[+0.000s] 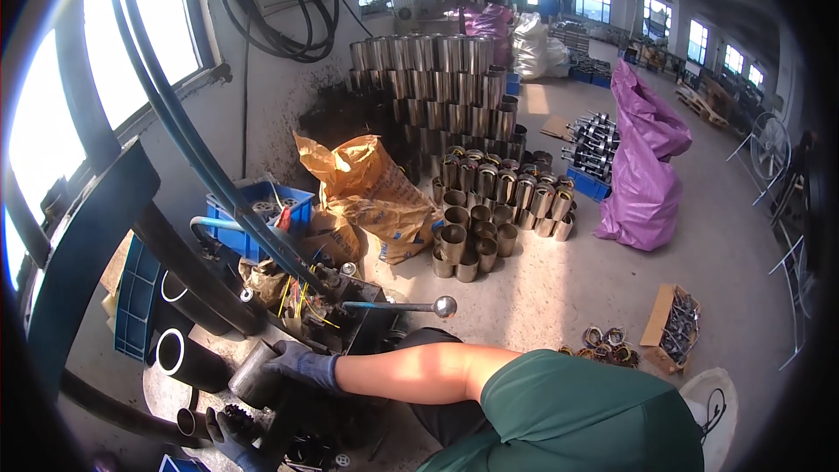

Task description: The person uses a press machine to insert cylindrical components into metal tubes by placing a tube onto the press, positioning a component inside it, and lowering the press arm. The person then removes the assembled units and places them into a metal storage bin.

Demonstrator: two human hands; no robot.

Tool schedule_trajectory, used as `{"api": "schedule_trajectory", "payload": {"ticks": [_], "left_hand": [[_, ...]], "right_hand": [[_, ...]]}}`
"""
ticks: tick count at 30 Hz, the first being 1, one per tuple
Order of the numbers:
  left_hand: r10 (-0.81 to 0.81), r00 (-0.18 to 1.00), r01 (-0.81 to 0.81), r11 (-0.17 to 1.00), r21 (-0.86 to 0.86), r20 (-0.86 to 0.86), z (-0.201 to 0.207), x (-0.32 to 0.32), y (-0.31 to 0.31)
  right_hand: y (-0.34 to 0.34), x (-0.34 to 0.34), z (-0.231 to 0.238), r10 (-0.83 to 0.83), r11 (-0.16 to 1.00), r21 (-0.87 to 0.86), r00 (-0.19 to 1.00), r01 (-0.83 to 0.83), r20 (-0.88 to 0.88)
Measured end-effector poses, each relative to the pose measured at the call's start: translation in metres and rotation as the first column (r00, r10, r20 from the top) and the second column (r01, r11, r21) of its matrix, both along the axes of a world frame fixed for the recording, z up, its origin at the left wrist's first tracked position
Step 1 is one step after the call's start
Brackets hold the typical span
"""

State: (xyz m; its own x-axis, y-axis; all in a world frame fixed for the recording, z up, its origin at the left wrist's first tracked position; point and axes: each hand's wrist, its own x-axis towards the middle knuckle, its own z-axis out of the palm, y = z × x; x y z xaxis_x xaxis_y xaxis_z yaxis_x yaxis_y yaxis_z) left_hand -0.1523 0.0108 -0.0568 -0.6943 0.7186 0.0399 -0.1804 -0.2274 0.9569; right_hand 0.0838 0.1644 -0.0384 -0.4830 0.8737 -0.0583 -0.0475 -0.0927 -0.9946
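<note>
A grey metal cylinder (254,378) lies tilted at the machine, and my right hand (301,363), in a grey-blue work glove, is closed on its upper end. Lower down, at the picture's bottom left, my left hand (229,444) wears a matching glove with dark fingers. Its fingers stick up, stretched out, beside a short brown tube (194,423) and a dark toothed part (241,420); whether they touch either one I cannot tell. A larger dark tube with a pale rim (197,362) rests on the round work surface (166,396).
A lever with a ball knob (445,307) juts out beyond my right forearm. Blue hoses (179,127) run down to the machine. Around it stand a blue crate (262,210), a torn orange sack (376,197), stacked metal cylinders (446,87), a purple sack (642,183) and a parts carton (673,329).
</note>
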Motion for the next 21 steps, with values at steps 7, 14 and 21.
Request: {"api": "schedule_trajectory", "payload": {"ticks": [7,14,21], "left_hand": [[0.070,0.935,-0.043,0.996,0.084,-0.349,0.044,0.025,-0.008],[0.191,0.032,-0.030,0.981,0.190,-0.981,0.057,0.070,-0.019],[0.030,0.323,-0.066,0.998,0.009,-0.946,0.084,0.103,-0.016]], "right_hand": [[-0.003,0.034,0.032,-0.077,0.992,0.097,0.997,0.078,-0.005],[-0.018,0.039,0.063,-0.272,0.447,0.886,0.925,-0.124,0.267],[-0.004,0.051,0.074,-0.076,0.403,0.851,0.914,-0.336,0.397]]}}
